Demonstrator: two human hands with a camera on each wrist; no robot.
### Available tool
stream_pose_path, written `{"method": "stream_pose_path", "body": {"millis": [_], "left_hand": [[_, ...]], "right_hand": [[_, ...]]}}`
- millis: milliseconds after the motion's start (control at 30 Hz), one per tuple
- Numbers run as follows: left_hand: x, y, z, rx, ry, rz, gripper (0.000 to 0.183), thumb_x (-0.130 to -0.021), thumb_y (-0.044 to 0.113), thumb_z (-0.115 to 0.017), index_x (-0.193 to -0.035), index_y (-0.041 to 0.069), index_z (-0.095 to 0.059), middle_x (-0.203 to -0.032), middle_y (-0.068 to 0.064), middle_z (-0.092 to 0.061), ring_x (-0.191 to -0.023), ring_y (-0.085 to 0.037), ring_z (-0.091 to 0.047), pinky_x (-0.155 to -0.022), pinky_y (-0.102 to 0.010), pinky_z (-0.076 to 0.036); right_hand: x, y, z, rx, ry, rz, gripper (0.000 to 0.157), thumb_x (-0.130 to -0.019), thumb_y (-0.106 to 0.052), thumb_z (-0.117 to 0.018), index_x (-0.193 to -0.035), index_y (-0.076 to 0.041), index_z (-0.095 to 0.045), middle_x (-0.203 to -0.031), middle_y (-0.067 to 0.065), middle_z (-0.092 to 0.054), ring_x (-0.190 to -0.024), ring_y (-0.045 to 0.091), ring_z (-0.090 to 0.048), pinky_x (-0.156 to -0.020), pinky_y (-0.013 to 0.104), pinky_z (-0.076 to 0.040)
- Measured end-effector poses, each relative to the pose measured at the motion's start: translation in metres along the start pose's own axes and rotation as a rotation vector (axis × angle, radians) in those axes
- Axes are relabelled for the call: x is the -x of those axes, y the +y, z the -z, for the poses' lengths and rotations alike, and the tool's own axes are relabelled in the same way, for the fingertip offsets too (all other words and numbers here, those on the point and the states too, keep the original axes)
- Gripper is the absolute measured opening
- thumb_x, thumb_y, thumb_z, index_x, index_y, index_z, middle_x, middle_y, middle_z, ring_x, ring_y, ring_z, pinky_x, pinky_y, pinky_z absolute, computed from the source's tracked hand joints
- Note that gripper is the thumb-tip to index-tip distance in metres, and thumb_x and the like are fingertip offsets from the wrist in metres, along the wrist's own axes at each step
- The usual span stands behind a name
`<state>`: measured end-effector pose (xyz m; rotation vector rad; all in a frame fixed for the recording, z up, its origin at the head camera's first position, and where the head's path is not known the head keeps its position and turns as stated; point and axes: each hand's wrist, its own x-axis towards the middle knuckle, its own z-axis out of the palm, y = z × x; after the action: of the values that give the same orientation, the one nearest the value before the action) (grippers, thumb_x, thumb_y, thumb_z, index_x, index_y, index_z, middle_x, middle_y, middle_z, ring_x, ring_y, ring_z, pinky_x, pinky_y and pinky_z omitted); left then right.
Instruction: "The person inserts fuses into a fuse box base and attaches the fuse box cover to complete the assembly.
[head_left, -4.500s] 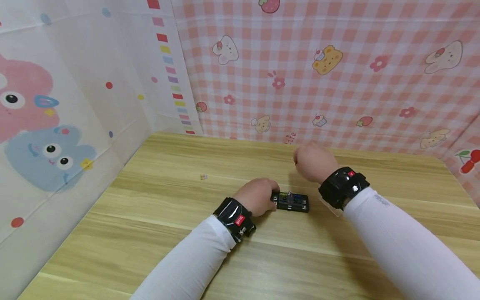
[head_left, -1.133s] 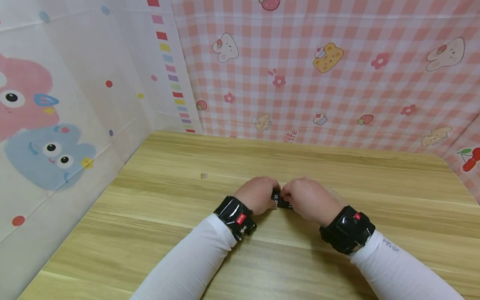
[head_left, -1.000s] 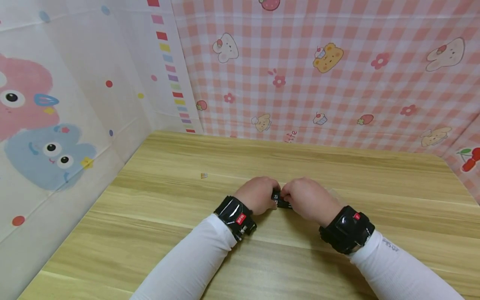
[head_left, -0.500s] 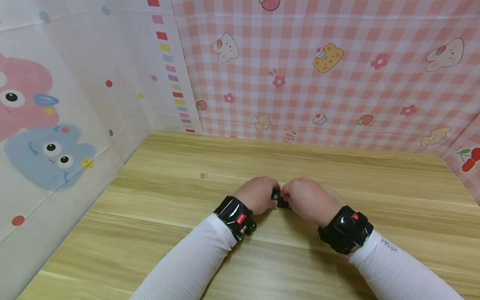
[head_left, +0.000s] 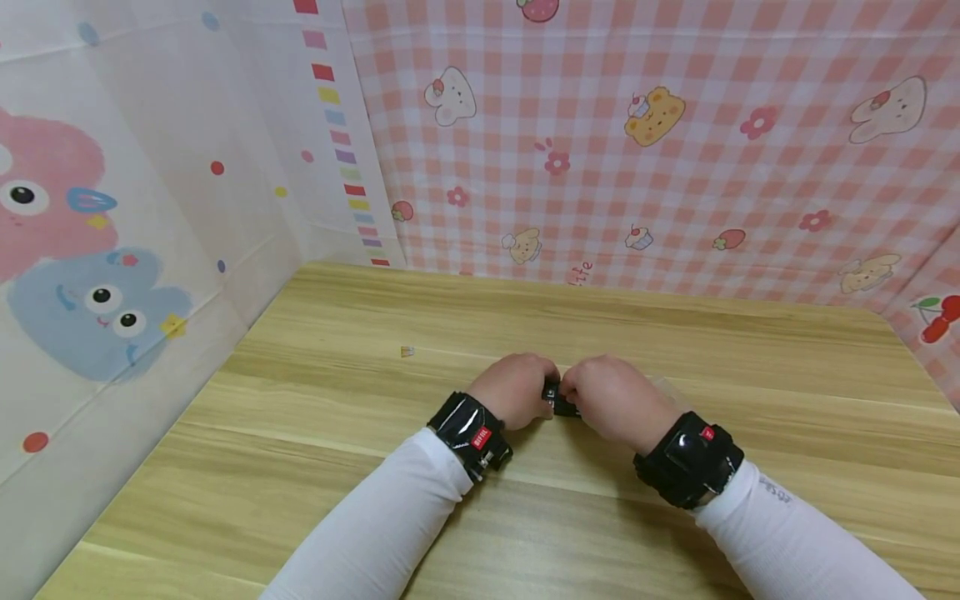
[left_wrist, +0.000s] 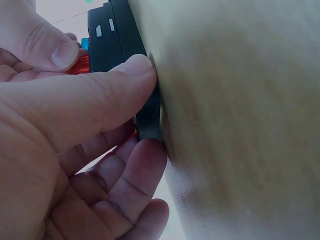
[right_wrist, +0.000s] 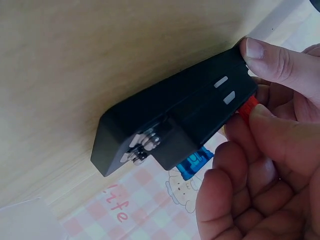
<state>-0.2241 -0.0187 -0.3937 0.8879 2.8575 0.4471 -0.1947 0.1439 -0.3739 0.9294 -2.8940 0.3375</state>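
Note:
A black fuse block (right_wrist: 175, 110) with screw terminals stands on the wooden table. In the head view my left hand (head_left: 513, 390) grips its left end; in the left wrist view the thumb lies along its side and a fingertip touches its end. My right hand (head_left: 618, 400) is over the rest of the block and hides most of it. In the right wrist view, thumb and finger of that hand pinch a red blade fuse (right_wrist: 247, 106) at the block's top. A blue blade fuse (right_wrist: 195, 162) sits in the block nearer the far end.
A small, pale brownish piece, perhaps another blade fuse (head_left: 407, 352), lies on the table (head_left: 337, 400) to the left. Behind the right hand lies a clear plastic piece (head_left: 670, 388), partly hidden. A pink checked cloth (head_left: 585, 167) hangs along the back.
From above the table behind the block, my right hand has come down onto the block. Over the last second it has barely shifted. My left hand has kept its grip throughout.

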Motion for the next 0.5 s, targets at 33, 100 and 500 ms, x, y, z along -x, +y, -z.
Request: {"method": "stream_pose_path", "body": {"millis": [33,100,500], "left_hand": [[0.0,0.0001,0.0,0.001,0.0,0.001,0.033,-0.075,0.026,-0.079,-0.104,0.016,-0.067,-0.092,0.007,-0.061,-0.08,-0.007,-0.05,-0.075,-0.025,-0.044],[-0.0001,0.0001,0.0,0.003,0.0,0.001,0.033,-0.075,0.026,-0.079,-0.104,0.016,-0.067,-0.092,0.006,-0.061,-0.08,-0.007,-0.05,-0.075,-0.025,-0.044],[0.0002,0.0008,0.0003,0.008,-0.007,0.009,0.035,-0.075,0.025,-0.079,-0.107,0.015,-0.067,-0.096,0.005,-0.062,-0.081,-0.007,-0.05,-0.076,-0.025,-0.045]], "right_hand": [[-0.0001,0.0001,-0.0002,0.003,0.001,0.001,0.01,-0.081,-0.006,-0.07,-0.079,-0.015,-0.073,-0.072,-0.008,-0.062,-0.061,0.006,-0.049,-0.056,0.026,-0.047],[-0.0002,-0.0001,-0.0002,0.007,0.002,0.004,0.009,-0.081,-0.006,-0.07,-0.079,-0.015,-0.072,-0.072,-0.008,-0.062,-0.061,0.006,-0.049,-0.056,0.025,-0.047],[-0.0007,-0.0017,-0.0003,0.012,0.0,-0.006,0.009,-0.082,-0.006,-0.069,-0.078,-0.014,-0.072,-0.07,-0.007,-0.061,-0.059,0.007,-0.047,-0.054,0.025,-0.045]]}}
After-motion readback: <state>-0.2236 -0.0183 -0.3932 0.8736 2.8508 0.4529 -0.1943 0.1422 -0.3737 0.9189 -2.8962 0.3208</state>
